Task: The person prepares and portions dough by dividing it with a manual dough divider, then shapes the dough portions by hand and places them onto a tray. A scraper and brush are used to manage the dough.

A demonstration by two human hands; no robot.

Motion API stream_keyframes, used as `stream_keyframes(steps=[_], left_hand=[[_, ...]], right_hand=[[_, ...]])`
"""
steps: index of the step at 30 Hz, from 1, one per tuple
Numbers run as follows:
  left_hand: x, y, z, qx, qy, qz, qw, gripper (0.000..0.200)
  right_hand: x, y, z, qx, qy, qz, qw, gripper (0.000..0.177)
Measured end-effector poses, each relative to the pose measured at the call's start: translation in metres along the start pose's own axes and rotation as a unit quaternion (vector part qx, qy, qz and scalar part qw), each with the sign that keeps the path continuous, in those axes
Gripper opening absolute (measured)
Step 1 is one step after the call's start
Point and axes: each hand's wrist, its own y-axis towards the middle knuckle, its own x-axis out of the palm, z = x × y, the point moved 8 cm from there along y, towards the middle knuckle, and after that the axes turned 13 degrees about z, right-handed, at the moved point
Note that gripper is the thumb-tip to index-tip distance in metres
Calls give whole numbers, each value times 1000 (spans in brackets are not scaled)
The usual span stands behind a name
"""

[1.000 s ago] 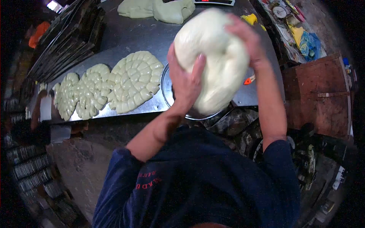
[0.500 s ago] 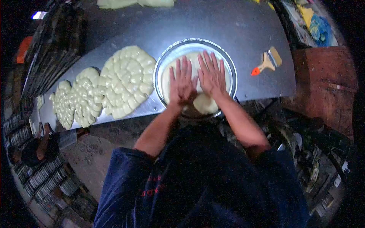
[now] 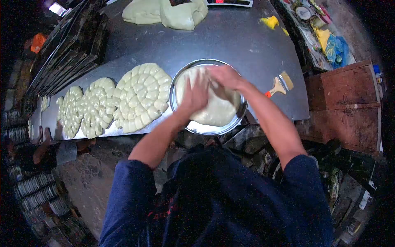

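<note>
A pale sheet of dough (image 3: 214, 114) lies in a round metal pan (image 3: 243, 115) at the table's front edge. My left hand (image 3: 196, 94) rests on the dough's left part, fingers spread and somewhat blurred. At the far right of the dough my right hand (image 3: 225, 77) is bent, its fingers curled down at the dough's edge; the fingertips are partly hidden. To the left lie several flat rounds of cut dough pieces (image 3: 142, 92), the largest nearest the pan. A brush (image 3: 280, 84) with an orange-tipped handle lies right of the pan.
Large dough lumps (image 3: 181, 15) and a scale (image 3: 230, 3) with a red display are at the table's far side. Dark trays (image 3: 70, 53) lean at the left. A yellow scrap (image 3: 270, 22) lies far right. Another person's arm (image 3: 41, 148) shows at the left edge.
Both hands were flat side by side on the dough; my right hand has since bent at its far edge. The dough now spreads further toward me. The view takes in more of the far table.
</note>
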Motion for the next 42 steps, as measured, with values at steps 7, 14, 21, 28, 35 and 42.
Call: stream_keyframes(steps=[7,14,21,28,35,42], left_hand=[[-34,-82,50,-80,-216,-6,973,83],[-40,-71,45,-121,-243,-174,947,82],[16,-17,4,-76,-339,-344,872,58],[8,-44,-20,-223,-216,-14,950,67],[-52,-39,-38,-129,-147,27,980,63],[-42,-126,-66,-318,-746,4,585,33]], right_hand=[[49,-7,-33,74,-319,84,941,82],[-19,-21,-30,85,18,409,908,61],[13,-25,33,45,-177,214,960,61],[82,-97,-33,-39,-296,418,858,60],[53,-111,2,-44,94,303,947,47],[100,-260,64,318,150,622,699,67]])
